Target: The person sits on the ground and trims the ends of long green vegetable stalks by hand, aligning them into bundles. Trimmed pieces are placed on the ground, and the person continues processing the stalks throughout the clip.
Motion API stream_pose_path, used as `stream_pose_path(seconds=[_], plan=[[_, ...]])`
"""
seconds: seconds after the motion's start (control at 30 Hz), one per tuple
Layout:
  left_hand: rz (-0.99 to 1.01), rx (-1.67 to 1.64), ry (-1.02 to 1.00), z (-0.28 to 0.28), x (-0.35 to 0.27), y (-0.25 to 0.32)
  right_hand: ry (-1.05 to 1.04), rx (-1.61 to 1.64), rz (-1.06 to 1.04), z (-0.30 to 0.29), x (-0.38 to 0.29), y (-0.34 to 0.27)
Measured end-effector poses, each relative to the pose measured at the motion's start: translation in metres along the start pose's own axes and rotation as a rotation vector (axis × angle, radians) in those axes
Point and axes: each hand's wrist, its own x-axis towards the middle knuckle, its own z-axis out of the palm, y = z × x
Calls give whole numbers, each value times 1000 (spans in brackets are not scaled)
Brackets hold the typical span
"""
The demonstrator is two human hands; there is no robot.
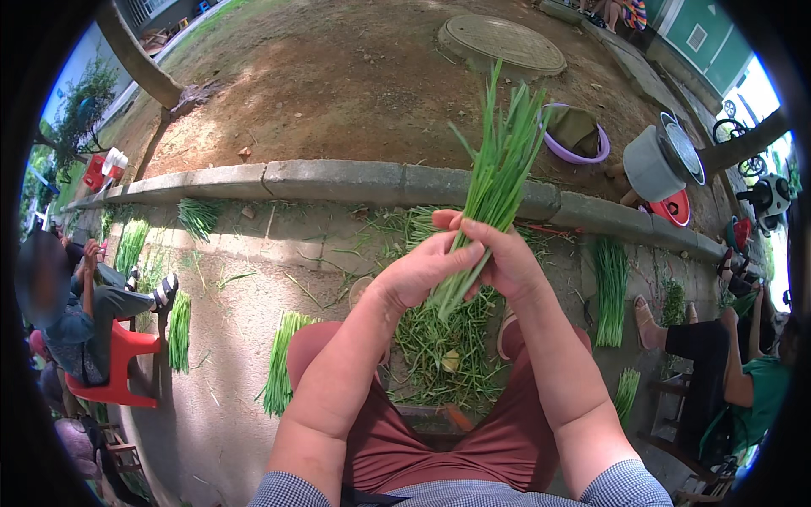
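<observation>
A bundle of long green leafy stalks, likely garlic chives (500, 165), rises between my two hands, its leaf tips pointing away from me. My left hand (431, 263) grips the pale lower stems from the left. Around the bundle's middle, my right hand (507, 256) closes from the right, thumb on top. Below them, a loose heap of green trimmings (443, 355) covers the pavement between my feet, with a small yellowish piece on it. Another chive bunch (285, 361) lies beside my left knee. More stalks (427, 225) lie beyond my hands, partly hidden.
A concrete kerb (336, 180) crosses ahead, with bare soil and a round manhole cover (504, 44) beyond. A purple basin (576, 152) and a metal pot (652, 165) stand past it. Seated people flank me; one uses a red stool (117, 374). Chive bunches (611, 291) lie rightward.
</observation>
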Motion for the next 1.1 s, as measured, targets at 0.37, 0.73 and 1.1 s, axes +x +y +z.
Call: stream_pose_path(seconds=[0.37, 0.73, 1.1], plan=[[94, 272, 272, -9, 3, -1, 151, 212, -208, -11, 11, 6], [88, 160, 292, -5, 4, 1, 50, 248, -171, -12, 10, 5], [112, 170, 309, -2, 4, -2, 44, 217, -265, -6, 11, 8]])
